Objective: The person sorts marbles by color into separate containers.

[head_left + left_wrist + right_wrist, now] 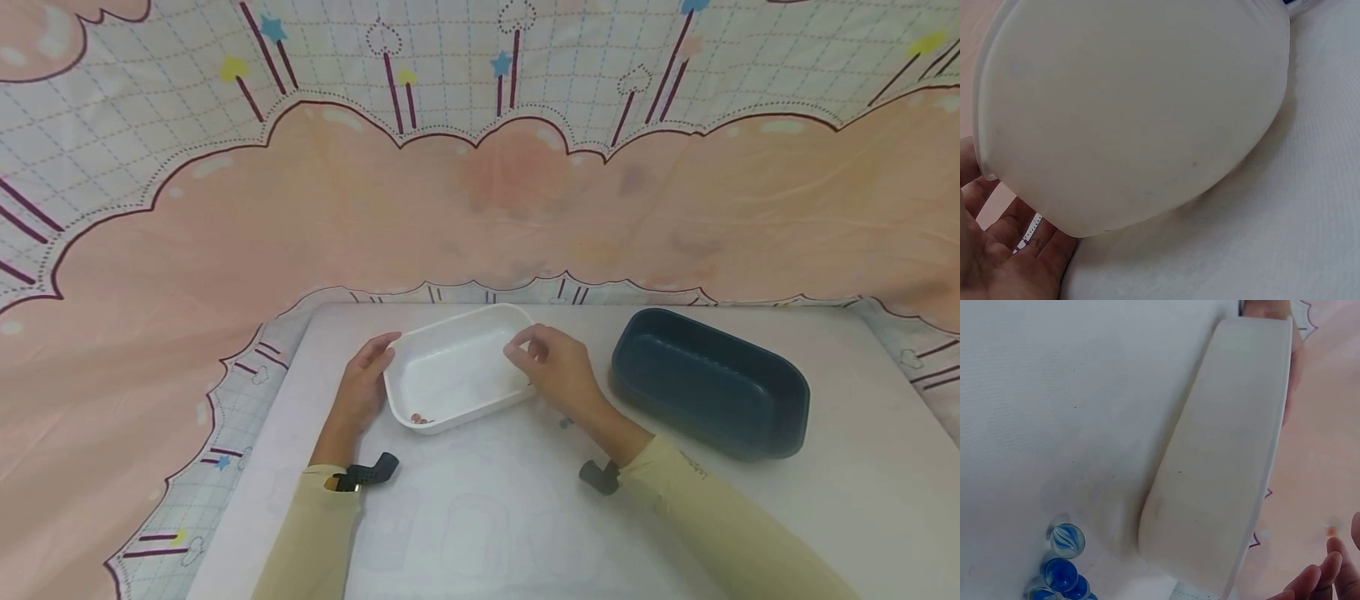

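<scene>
A white rectangular tray [450, 400] sits at a slant on the table. My left hand [363, 385] grips its left end, with the thumb by the rim and the fingers [1013, 222] around the outside. Over the tray's right end, my right hand [557, 367] has its thumb and fingers brought together. A clear marble with an orange core [1333, 527] shows at those fingertips in the right wrist view. Several small orange-brown marbles [418, 418] lie in the tray's near left corner. Blue marbles [1060, 574] rest on the table beside the tray, mostly hidden in the head view.
A dark blue rectangular tray [705, 379] stands to the right of my right hand. The table [465, 517] has a white cover. Behind it hangs a patterned pink and white cloth [375, 217]. Both wrists wear dark camera mounts.
</scene>
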A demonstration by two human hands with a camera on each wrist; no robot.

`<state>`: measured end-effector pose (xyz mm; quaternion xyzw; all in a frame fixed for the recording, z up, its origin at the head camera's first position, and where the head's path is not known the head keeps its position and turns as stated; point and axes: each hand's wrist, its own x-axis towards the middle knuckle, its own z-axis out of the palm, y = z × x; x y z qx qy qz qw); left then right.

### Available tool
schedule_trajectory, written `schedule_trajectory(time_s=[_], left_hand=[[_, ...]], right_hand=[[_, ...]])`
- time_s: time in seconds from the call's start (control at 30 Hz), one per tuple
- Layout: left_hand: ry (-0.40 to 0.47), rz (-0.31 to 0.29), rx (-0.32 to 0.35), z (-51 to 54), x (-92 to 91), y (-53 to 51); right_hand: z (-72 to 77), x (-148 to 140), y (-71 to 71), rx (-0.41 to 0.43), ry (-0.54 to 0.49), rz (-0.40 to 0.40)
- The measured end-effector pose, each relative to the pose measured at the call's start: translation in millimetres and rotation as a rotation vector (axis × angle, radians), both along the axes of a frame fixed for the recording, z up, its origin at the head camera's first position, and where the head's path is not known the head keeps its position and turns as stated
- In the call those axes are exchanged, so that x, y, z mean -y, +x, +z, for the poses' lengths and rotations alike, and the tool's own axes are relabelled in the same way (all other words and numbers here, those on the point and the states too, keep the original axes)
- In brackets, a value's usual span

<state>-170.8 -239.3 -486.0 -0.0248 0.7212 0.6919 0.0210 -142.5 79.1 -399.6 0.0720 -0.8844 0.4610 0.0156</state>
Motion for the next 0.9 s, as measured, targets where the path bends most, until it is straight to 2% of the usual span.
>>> schedule_trajectory(time_s=[0.27,0.47,0.9], left_hand=[[-0.025,0.003,0.005,-0.4,-0.1,1.0],[-0.031,0.002,-0.004,1.4,-0.6,1.9],[-0.008,-0.001,-0.006,0.8,-1.4,1.0]], right_hand=[[1.7,-2,-0.2,0.033,-0.004,-0.01],[-2.6,-7,-1.5,0.057,0.002,-0.04],[-15.0,-38,-1.1,0.111,0.027,-0.076]])
